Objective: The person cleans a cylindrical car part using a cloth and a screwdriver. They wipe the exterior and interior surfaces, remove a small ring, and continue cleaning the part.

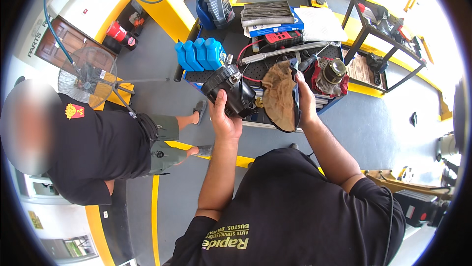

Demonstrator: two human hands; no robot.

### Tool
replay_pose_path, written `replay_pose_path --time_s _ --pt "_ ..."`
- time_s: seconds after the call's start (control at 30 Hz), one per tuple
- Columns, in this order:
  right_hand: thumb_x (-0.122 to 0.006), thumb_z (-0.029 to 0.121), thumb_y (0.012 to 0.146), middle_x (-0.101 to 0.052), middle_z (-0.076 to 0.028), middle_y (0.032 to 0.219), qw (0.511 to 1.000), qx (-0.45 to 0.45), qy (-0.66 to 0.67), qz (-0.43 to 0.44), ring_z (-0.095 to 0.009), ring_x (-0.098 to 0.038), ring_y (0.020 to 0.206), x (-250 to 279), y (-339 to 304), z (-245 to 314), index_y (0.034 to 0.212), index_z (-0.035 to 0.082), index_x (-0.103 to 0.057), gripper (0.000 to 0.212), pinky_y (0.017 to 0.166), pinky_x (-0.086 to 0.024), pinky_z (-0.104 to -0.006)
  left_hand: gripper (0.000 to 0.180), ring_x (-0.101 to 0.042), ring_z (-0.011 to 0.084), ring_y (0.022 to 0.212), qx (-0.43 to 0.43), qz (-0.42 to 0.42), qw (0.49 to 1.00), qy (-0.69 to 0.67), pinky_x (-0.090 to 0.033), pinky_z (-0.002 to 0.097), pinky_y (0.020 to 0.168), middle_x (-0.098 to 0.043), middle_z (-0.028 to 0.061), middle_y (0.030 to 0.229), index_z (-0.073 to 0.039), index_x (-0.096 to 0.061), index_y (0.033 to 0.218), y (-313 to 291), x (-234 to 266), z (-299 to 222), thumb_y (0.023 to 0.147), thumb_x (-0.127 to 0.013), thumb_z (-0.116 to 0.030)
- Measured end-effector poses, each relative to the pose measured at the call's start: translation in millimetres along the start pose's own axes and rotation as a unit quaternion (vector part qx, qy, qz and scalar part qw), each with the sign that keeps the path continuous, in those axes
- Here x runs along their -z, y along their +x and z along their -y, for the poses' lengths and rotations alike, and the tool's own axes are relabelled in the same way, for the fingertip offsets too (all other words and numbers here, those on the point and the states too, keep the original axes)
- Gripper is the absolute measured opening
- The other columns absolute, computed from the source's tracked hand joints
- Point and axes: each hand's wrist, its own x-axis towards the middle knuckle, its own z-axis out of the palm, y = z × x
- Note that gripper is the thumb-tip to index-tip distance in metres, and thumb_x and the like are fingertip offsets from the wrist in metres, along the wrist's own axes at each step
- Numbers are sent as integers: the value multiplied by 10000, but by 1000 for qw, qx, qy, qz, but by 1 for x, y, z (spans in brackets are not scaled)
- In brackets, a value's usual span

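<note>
My left hand [226, 121] grips a black cylindrical canister [231, 88] with a ribbed cap and small metal fittings, tilted over the near edge of the tool cart [196, 77]. Closed on the dark edge of a brown-stained cloth [279, 94] is my right hand [307, 100]; its fingers are partly hidden behind the cloth. The cloth hangs just right of the canister. Behind the canister stand several light blue bottles [200, 54]. A long metal wrench [280, 51] lies across the cart top beyond the cloth.
On the cart are a grey bottle [219, 6], a pleated filter [267, 12], a red and black device [283, 39], and a metal cup [334, 71] on a red rag. A person [103, 143] stands at left near a fan [87, 76]. A black metal rack [383, 44] stands right.
</note>
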Motion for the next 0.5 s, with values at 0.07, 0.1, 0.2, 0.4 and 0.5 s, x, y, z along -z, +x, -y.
replay_pose_path --time_s 0.07,0.1,0.2,0.4,0.5 --pt "-497 392 1161 -658 -125 1271 993 29 -115 7 -254 -692 1166 -17 -4 -2 1419 97 -493 392 1043 -555 -437 636 -684 270 1278 -1 6 1000 6 -540 450 1128 -686 108 1418 -50 -542 1538 1 -1 0 1048 -714 -418" --pt "-594 349 1108 -640 -159 1305 951 54 -304 24 -310 -664 1225 -27 -10 -6 1420 61 -520 432 1062 -544 -450 627 -687 267 1267 1 13 1000 15 -542 446 1122 -691 111 1401 -47 -546 1528 1 -2 1 1050 -710 -418" --pt "-799 240 976 -610 -227 1324 716 318 -615 89 -405 -625 1276 -43 -30 -18 1362 -27 -579 518 1071 -539 -482 587 -709 248 1189 -20 30 999 37 -567 428 1068 -709 110 1322 -35 -565 1477 1 -3 3 1059 -693 -427" --pt "-874 102 869 -632 -235 1245 663 389 -630 110 -439 -666 1086 -34 -27 -24 1178 -28 -666 394 894 -573 -504 506 -750 216 1067 -25 -37 999 26 -626 382 929 -730 84 1252 -44 -584 1421 -1 -15 -3 1024 -780 -289" --pt "-880 88 844 -635 -212 1181 647 416 -622 147 -431 -662 1050 -28 -11 -27 1145 -18 -676 379 896 -571 -502 465 -753 213 1072 -8 -36 999 -24 -633 382 930 -738 93 1238 -67 -579 1418 1 -17 -6 1030 -776 -231"
